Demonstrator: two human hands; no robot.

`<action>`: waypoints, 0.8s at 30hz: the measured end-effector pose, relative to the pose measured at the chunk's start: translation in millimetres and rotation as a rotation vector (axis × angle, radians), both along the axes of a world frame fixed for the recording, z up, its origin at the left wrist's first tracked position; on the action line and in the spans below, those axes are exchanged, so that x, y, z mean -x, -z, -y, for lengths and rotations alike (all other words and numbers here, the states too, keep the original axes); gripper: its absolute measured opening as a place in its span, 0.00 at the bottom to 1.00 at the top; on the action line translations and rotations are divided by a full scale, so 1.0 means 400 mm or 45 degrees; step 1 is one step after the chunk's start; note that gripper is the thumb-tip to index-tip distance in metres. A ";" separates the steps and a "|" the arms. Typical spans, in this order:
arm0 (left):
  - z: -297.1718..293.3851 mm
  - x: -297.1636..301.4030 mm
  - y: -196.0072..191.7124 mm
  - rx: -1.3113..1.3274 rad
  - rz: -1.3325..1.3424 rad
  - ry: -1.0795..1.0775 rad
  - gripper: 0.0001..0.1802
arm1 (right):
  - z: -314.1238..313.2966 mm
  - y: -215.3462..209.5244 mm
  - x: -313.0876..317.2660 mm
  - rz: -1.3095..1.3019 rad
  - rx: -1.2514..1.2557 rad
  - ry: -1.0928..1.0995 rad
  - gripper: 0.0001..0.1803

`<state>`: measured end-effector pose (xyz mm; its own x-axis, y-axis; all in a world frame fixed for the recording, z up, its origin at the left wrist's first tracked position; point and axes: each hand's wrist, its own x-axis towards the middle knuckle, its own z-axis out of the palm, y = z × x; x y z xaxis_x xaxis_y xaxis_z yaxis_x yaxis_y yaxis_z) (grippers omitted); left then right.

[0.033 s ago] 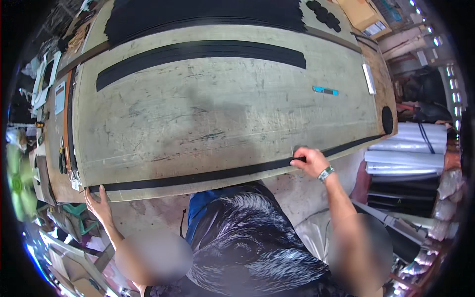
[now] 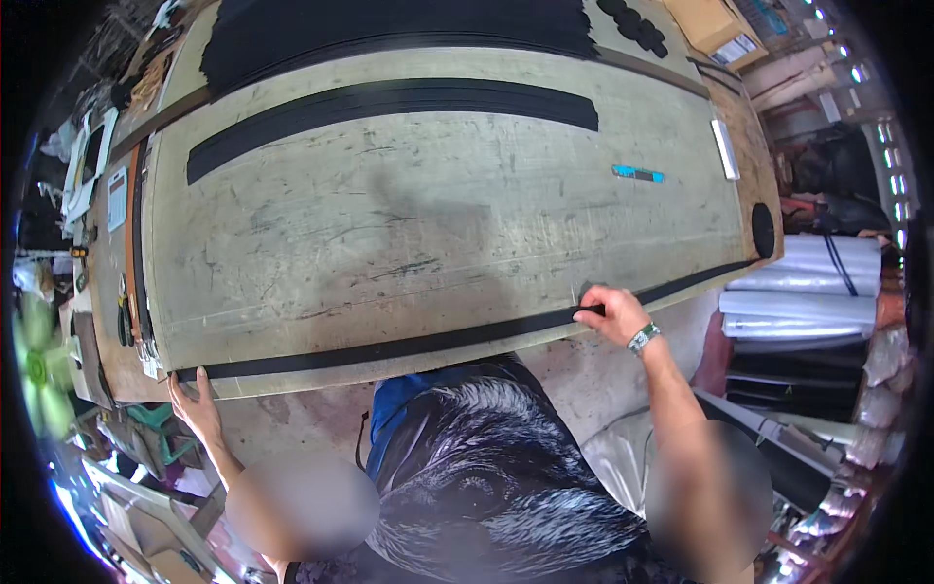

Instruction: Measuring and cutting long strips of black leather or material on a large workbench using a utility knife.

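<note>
A long narrow black strip [image 2: 389,347] of fabric-like material runs along the near edge of the worktable. At its left end is my left hand [image 2: 199,407], thumb and fingers apart, the fingertips touching the strip and the table corner. My right hand [image 2: 618,316], wearing a patterned wristband, pinches the strip right of the middle, and a short dark piece shows between thumb and fingers. Beyond this hand the strip looks narrower as it runs to a black roll [image 2: 764,231] at the table's right edge. My curled right fingers partly hide the pinched part.
Across the table [image 2: 321,234] lies a stack of black strips [image 2: 389,102], with a large black sheet pile [image 2: 399,24] behind it. A blue cutter knife [image 2: 638,173] lies to the right, near a white bar [image 2: 725,149]. Pliers [image 2: 125,316] and rulers are at the left edge.
</note>
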<state>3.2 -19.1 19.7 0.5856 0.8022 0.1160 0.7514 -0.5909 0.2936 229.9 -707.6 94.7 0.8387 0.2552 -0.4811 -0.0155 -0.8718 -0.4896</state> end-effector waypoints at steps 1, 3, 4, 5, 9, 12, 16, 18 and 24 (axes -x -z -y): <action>-0.001 -0.003 -0.003 -0.012 -0.004 0.021 0.42 | 0.023 0.013 -0.001 -0.004 -0.012 0.021 0.14; -0.004 -0.007 -0.010 0.044 0.003 0.015 0.42 | 0.048 0.029 -0.005 0.093 -0.041 -0.023 0.14; 0.001 -0.013 -0.018 0.088 0.005 -0.004 0.43 | 0.051 0.028 -0.007 0.048 -0.034 0.014 0.14; -0.006 -0.013 -0.018 0.078 0.001 0.009 0.43 | 0.052 0.031 -0.008 0.044 -0.044 0.027 0.14; -0.015 -0.018 -0.017 -0.049 -0.020 0.082 0.42 | 0.045 0.035 -0.015 0.009 0.026 -0.002 0.15; 0.001 -0.034 -0.039 0.054 -0.048 0.032 0.41 | 0.048 0.041 -0.020 0.022 0.012 0.004 0.15; -0.044 -0.008 -0.010 0.039 -0.059 0.043 0.41 | 0.052 0.051 -0.018 0.036 -0.061 0.023 0.15; -0.048 -0.006 -0.007 0.051 -0.034 0.079 0.42 | 0.053 0.051 -0.018 0.035 -0.082 0.054 0.15; -0.040 -0.002 0.004 0.091 -0.023 0.056 0.44 | 0.051 0.046 -0.021 0.016 -0.008 0.046 0.15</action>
